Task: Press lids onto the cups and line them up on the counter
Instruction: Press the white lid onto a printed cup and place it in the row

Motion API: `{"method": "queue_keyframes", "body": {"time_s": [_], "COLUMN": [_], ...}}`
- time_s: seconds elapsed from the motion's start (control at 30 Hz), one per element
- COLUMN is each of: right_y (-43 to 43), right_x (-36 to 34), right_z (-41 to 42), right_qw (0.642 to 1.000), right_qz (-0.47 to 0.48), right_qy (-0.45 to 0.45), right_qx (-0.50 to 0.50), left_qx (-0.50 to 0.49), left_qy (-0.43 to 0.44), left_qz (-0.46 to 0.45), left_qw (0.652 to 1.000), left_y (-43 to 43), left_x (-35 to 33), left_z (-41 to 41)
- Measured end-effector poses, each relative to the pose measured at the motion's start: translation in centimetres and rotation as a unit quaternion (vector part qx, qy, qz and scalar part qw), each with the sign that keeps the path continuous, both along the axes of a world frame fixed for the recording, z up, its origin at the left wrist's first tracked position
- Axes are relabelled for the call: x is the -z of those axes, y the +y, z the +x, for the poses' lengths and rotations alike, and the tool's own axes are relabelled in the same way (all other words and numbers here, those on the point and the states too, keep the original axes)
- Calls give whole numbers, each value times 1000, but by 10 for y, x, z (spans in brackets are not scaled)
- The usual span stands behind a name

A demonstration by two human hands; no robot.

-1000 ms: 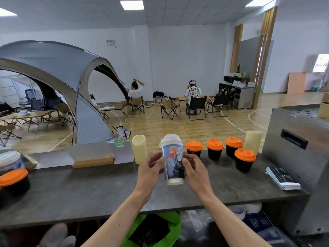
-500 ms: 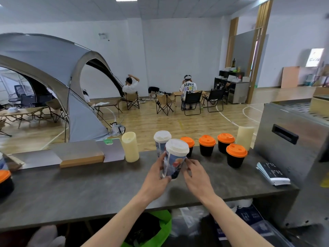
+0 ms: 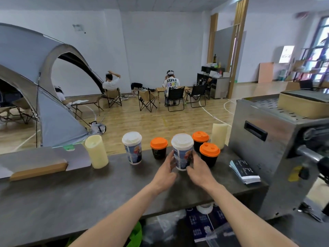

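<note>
A tall printed paper cup with a white lid (image 3: 183, 154) is held between both my hands near the back of the dark counter (image 3: 89, 193). My left hand (image 3: 166, 169) wraps its left side and my right hand (image 3: 197, 169) its right side. Its base looks to be at or just above the counter. A second lidded printed cup (image 3: 132, 148) stands to the left. Black cups with orange lids stand around it: one at left (image 3: 158, 147), one behind (image 3: 200, 139), one at right (image 3: 209, 154).
Two cream cylinders (image 3: 97, 151) (image 3: 219, 135) stand on the counter's back edge. A steel machine (image 3: 277, 148) blocks the right end, with a stack of leaflets (image 3: 244, 171) beside it. Cardboard and paper (image 3: 39, 166) lie at the left. People sit on chairs beyond.
My hands have carried the lidded printed cup away from me and to the right, into the group of orange-lidded cups. The camera has turned to the right.
</note>
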State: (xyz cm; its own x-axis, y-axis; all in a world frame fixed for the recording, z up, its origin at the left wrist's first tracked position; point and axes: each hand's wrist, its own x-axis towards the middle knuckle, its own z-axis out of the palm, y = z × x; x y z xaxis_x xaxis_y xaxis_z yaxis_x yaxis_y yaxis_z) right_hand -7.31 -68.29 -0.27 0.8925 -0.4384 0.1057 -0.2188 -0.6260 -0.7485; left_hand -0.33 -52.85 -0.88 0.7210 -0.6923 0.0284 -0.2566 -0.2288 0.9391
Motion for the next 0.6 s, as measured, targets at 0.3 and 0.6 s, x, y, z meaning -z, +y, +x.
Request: {"method": "queue_keyframes", "body": {"time_s": [0.3, 0.6], "right_y": [-30, -20], "right_x": [17, 19], "right_z": [4, -6], "right_qw": [999, 983], "right_qz": [5, -144], "right_qy": [5, 63], "right_qx": [-43, 98], "left_qx": [-18, -73], "left_qy": [-61, -201], "left_qz": [129, 198], "left_qw": [990, 957], "left_y": [-24, -5], "left_x": [16, 15], "left_z": [12, 8]}}
